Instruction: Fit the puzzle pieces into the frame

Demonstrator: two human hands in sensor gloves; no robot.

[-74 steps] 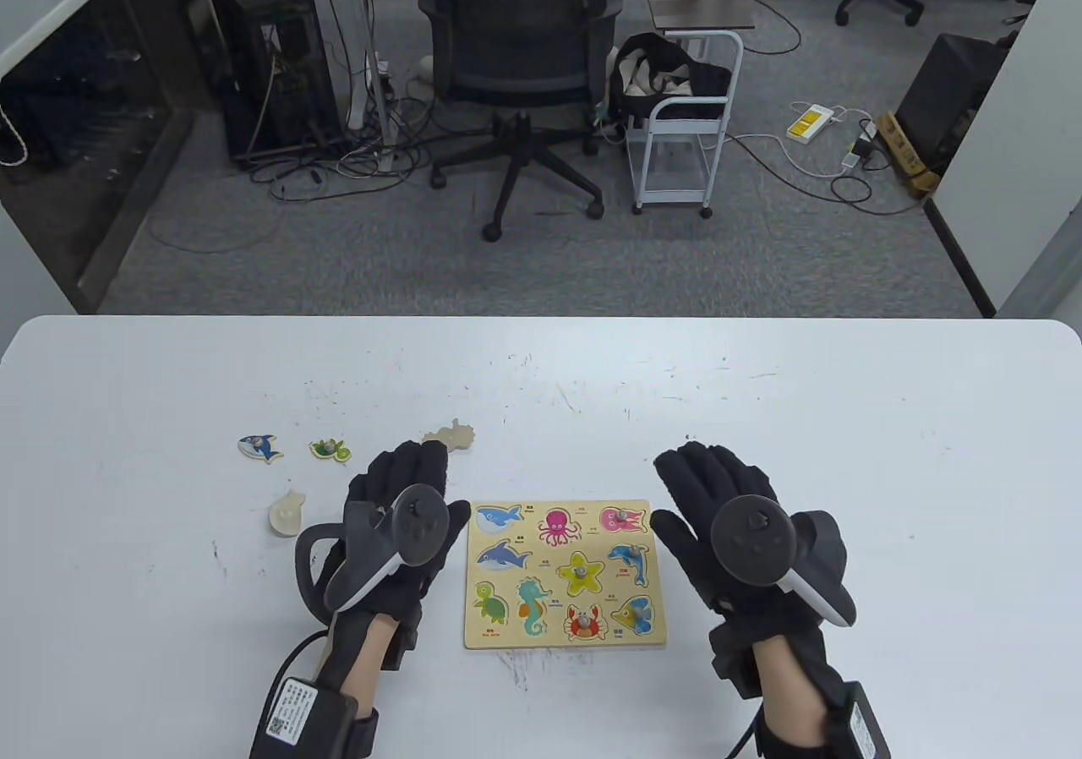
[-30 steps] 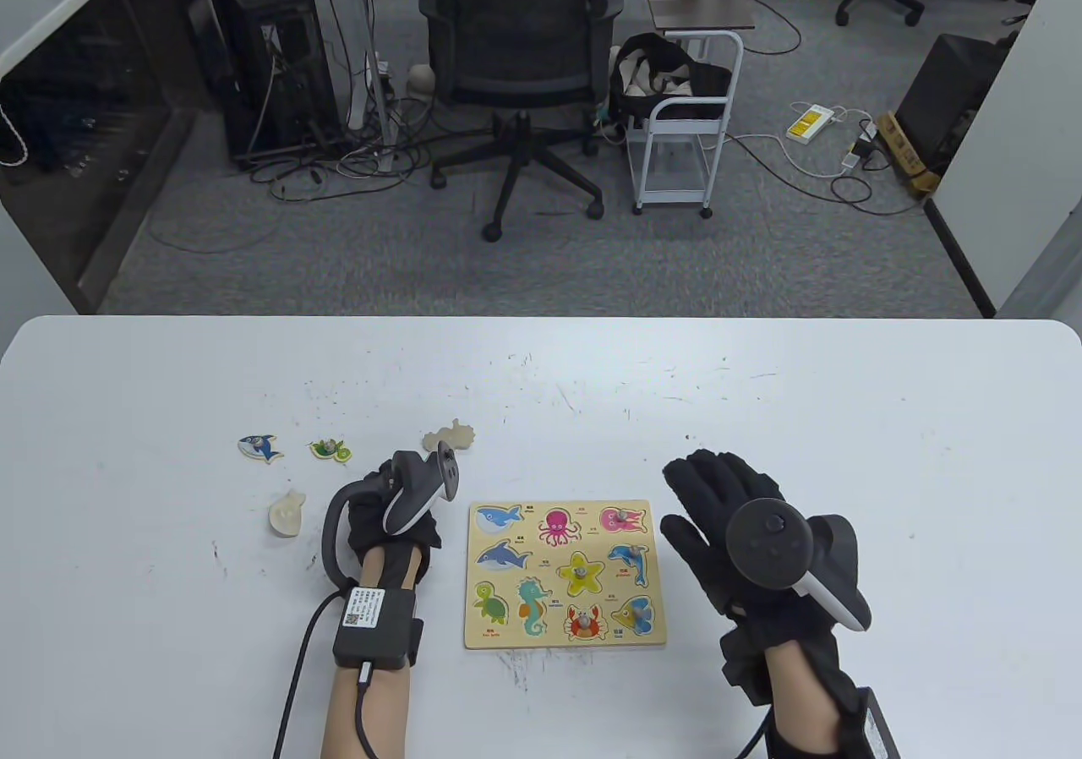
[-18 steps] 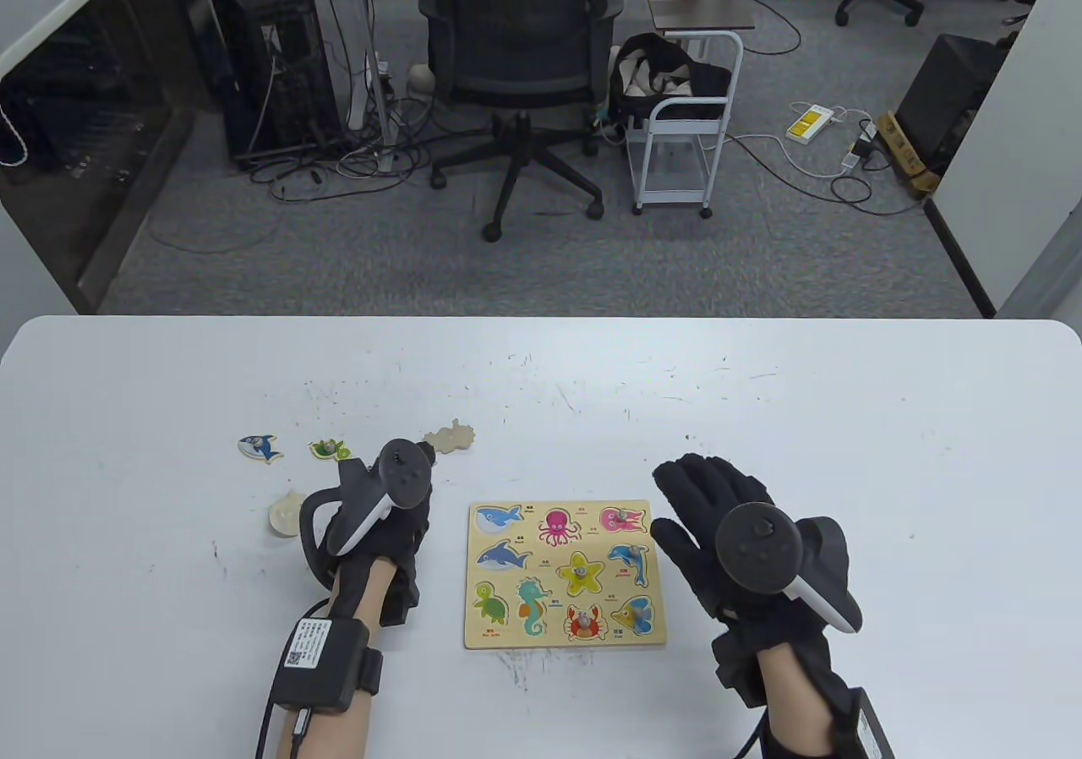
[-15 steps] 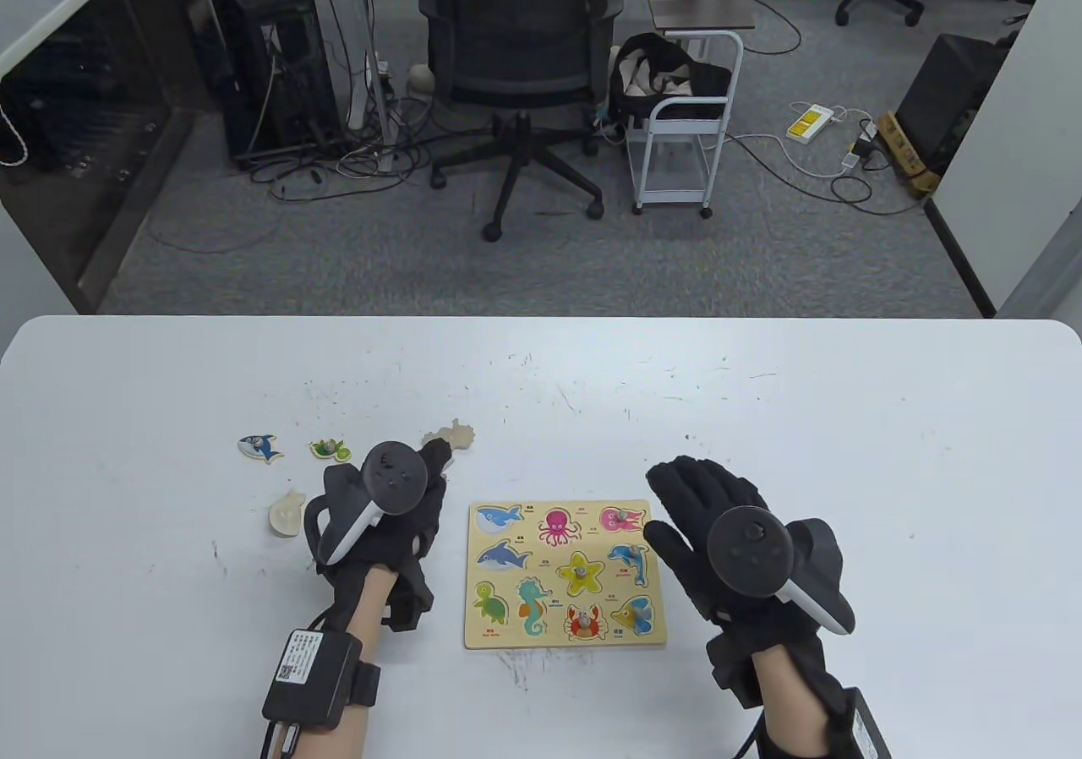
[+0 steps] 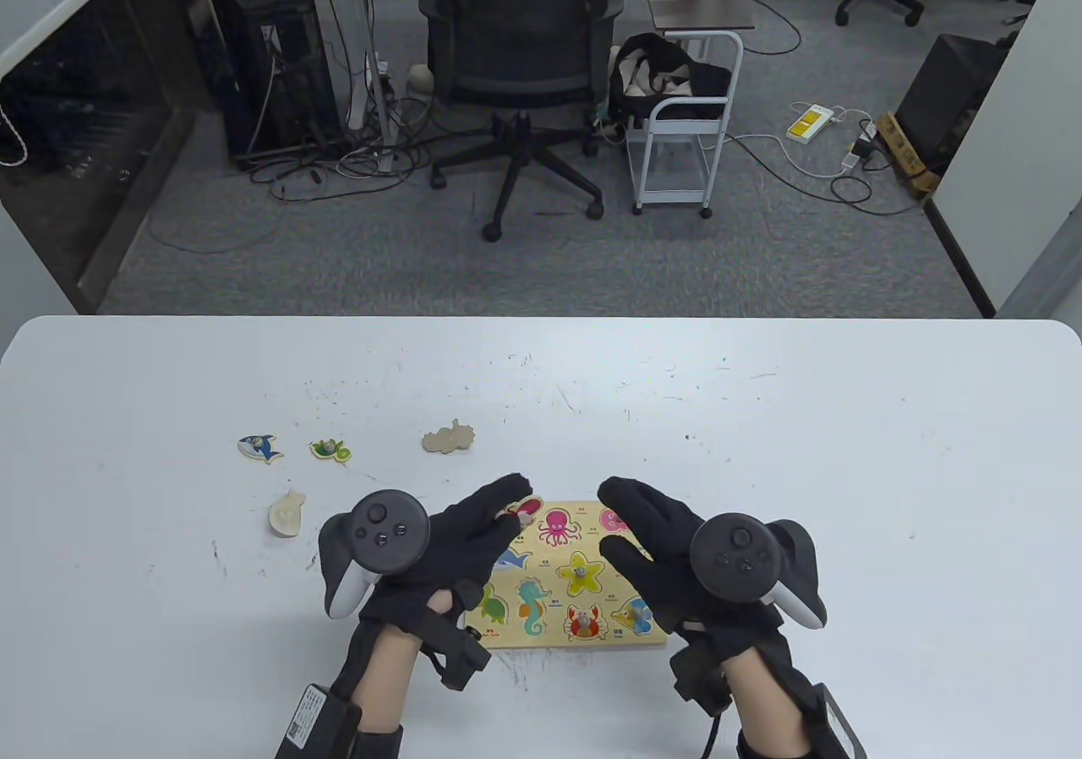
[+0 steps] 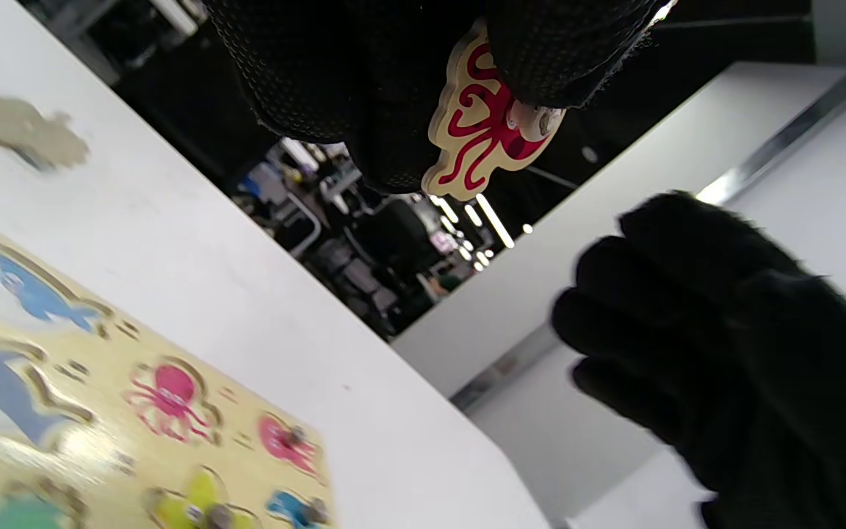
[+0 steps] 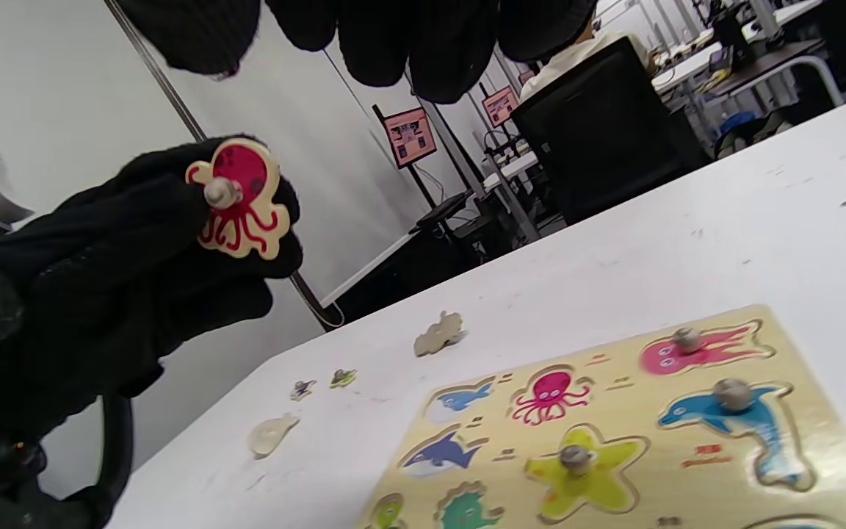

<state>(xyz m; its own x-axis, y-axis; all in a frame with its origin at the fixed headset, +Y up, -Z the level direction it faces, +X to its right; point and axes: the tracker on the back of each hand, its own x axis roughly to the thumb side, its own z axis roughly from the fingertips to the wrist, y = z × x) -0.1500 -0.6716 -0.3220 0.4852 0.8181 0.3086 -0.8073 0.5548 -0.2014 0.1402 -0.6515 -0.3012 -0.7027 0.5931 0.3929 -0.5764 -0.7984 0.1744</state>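
Observation:
The yellow puzzle board [image 5: 554, 639] lies on the white table in front of me. My left hand [image 5: 514, 501] hovers over its upper left part and pinches a red octopus piece [image 5: 527, 507] by its peg. The piece shows clearly in the left wrist view [image 6: 493, 121] and the right wrist view [image 7: 239, 198], held above the table. The board's pink octopus slot [image 5: 555, 526] is uncovered, just right of the piece. My right hand [image 5: 634, 518] hovers over the board's right side, fingers spread and holding nothing.
Loose pieces lie on the table left of the board: a blue shark piece [image 5: 260, 448], a green turtle piece [image 5: 330, 450], and two plain face-down pieces [image 5: 449, 437] [image 5: 286, 513]. Several pegged pieces sit in the board's right columns.
My left hand has moved right from beside the board to over its upper left, now showing the red octopus piece in its fingers. My right hand has moved left over the board's right side.

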